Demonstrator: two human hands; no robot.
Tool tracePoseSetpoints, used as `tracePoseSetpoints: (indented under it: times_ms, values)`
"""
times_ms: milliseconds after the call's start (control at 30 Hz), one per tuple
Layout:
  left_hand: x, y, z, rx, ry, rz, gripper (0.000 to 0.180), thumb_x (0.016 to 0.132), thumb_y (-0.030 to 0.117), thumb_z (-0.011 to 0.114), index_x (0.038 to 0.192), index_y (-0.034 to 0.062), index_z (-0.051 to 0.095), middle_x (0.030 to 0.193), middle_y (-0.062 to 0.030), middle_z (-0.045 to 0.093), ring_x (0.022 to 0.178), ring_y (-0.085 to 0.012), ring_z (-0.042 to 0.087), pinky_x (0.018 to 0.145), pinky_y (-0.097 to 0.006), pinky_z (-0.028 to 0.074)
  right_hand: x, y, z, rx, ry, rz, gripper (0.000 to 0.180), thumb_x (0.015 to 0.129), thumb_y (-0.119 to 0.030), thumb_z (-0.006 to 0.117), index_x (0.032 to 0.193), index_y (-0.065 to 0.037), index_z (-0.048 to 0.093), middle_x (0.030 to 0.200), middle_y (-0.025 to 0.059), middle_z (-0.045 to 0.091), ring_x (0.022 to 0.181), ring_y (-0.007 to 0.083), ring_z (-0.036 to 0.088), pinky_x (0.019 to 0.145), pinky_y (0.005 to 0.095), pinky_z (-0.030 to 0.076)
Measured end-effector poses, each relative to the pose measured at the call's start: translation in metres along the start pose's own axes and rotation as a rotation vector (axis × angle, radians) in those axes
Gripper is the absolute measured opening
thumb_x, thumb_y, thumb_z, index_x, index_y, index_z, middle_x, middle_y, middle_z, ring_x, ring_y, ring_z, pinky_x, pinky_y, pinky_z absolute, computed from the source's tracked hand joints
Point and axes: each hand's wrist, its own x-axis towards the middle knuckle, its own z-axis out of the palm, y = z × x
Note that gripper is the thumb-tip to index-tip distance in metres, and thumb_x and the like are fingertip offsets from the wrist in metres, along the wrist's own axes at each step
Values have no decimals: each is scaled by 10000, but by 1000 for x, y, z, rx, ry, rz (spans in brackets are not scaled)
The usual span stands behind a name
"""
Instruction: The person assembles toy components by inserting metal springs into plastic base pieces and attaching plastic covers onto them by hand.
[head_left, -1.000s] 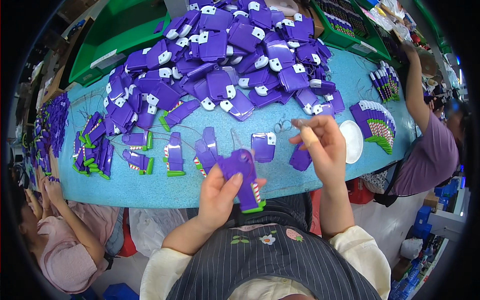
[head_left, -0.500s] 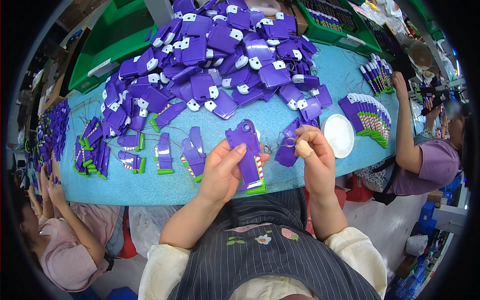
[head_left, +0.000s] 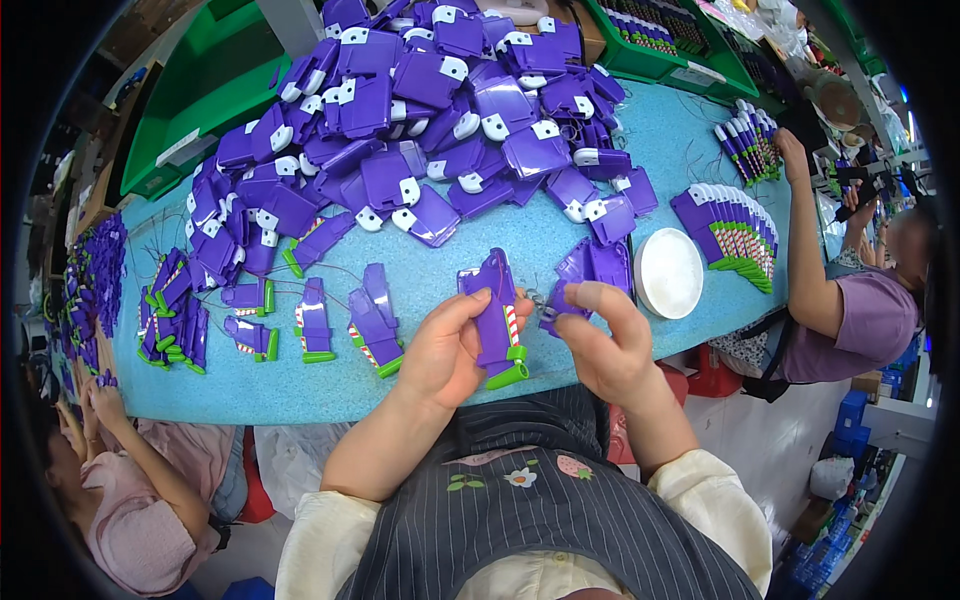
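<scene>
My left hand (head_left: pixel 445 350) is closed around a purple plastic shell part (head_left: pixel 494 330) with a green end and a red-and-white striped edge. The part stands roughly upright, green end toward me. To its right, my right hand (head_left: pixel 618 350) has index finger and thumb apart, with nothing visible between them. Its fingertips hover by a few small dark wire coils (head_left: pixel 536 298) on the blue table (head_left: pixel 450 385). Just behind that hand lie loose purple pieces (head_left: pixel 606 264), partly covered by the fingers.
A big heap of purple-and-white shells (head_left: pixel 390 130) fills the back. Striped purple parts (head_left: pixel 314 320) with wires lie at left. A white round dish (head_left: pixel 669 274) and a fanned row of parts (head_left: pixel 730 235) are at right. Green bins (head_left: pixel 200 110) stand behind; co-workers sit on both sides.
My right hand has come down and left, its finger and thumb spreading near the coils. The purple part in my left hand has turned slightly, and the whole view has shifted a little.
</scene>
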Motion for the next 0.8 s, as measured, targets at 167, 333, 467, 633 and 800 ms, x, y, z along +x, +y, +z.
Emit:
tracePoseSetpoints:
  times_ms: [167, 333, 467, 633, 800]
  values:
    - [-3, 11, -2, 27, -68, -1, 280, 921, 141, 490, 1092, -77, 529, 1022, -174, 628, 923, -242, 641, 825, -341, 519, 9, -7, -18, 106, -86, 150, 102, 792, 5, 592, 882, -9, 545, 987, 144, 529, 896, 277, 552, 773, 309, 460]
    - [-4, 4, 9, 199, -64, 95, 248, 916, 146, 507, 1041, -64, 550, 966, -175, 641, 868, -231, 655, 790, -337, 531, 12, -1, -14, 105, 13, 134, 138, 754, 39, 596, 874, -3, 541, 1018, 149, 527, 888, 280, 556, 775, 332, 466]
    - [-7, 1, 15, 136, -28, 110, 244, 910, 140, 510, 1030, -66, 561, 942, -172, 651, 832, -220, 661, 775, -316, 533, 6, 2, -18, -72, -8, -265, 235, 589, -28, 665, 812, -35, 591, 1046, 154, 550, 888, 308, 574, 724, 384, 490]
    - [-9, 0, 16, 268, -68, 177, 228, 921, 136, 499, 1028, -57, 553, 965, -172, 644, 871, -238, 657, 798, -337, 530, 0, 7, -21, -94, -100, -212, 228, 604, -59, 652, 822, -56, 586, 1037, 126, 549, 896, 286, 570, 692, 383, 488]
    - [-10, -3, 24, 415, -66, 211, 224, 934, 133, 478, 1054, -48, 532, 984, -168, 634, 906, -247, 651, 820, -354, 524, 3, -7, -29, -285, -116, -500, 249, 596, -108, 658, 831, -108, 577, 1013, 75, 549, 907, 234, 555, 643, 312, 476]
